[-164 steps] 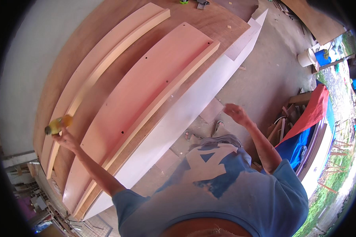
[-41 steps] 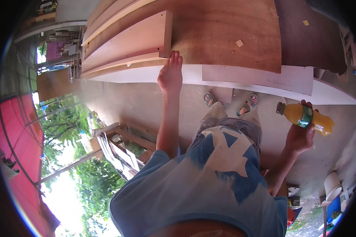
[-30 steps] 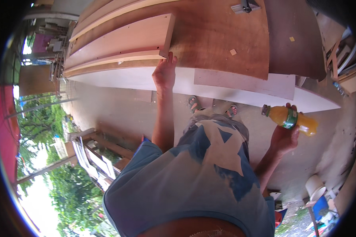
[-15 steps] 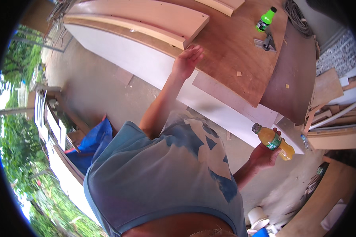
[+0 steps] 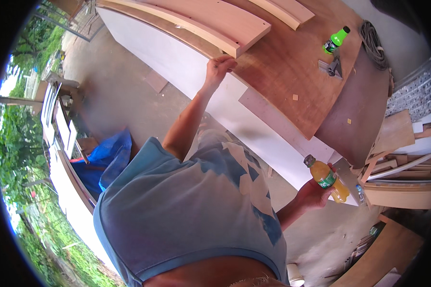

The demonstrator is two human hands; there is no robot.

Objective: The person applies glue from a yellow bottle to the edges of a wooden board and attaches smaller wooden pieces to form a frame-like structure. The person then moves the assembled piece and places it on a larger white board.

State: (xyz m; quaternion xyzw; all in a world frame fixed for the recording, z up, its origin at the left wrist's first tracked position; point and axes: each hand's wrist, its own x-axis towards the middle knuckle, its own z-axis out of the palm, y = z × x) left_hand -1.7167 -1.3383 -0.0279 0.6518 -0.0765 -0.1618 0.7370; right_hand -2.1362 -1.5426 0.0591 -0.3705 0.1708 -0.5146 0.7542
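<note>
Between the fingers of the right hand (image 5: pixel 316 192) sits a bottle of orange liquid (image 5: pixel 328 180), gripped around its middle, where a green label wraps it. The bottle tilts, its dark cap projecting past the fingers toward the surface (image 5: pixel 270 74) and its base emerging on the other side of them. Forward of the left hand (image 5: pixel 218 71), just beside its bent fingers, is the end corner of a pinkish wooden panel (image 5: pixel 222 16) with dark holes and a pale strip (image 5: pixel 196 32) along its edge. Whether those fingers touch the corner, or how tightly they close, I cannot tell. Farther beyond the left fingers lies a second panel (image 5: pixel 283 10). Well past the right fingers, on the brown surface, are a bright green bottle (image 5: pixel 336 40) and, just beside it, a grey metal tool (image 5: pixel 332 68). Nearer to the right fingers lies a small square chip (image 5: pixel 295 97). Off to the right of the right fingers, wood pieces (image 5: pixel 402 195) are stacked.
</note>
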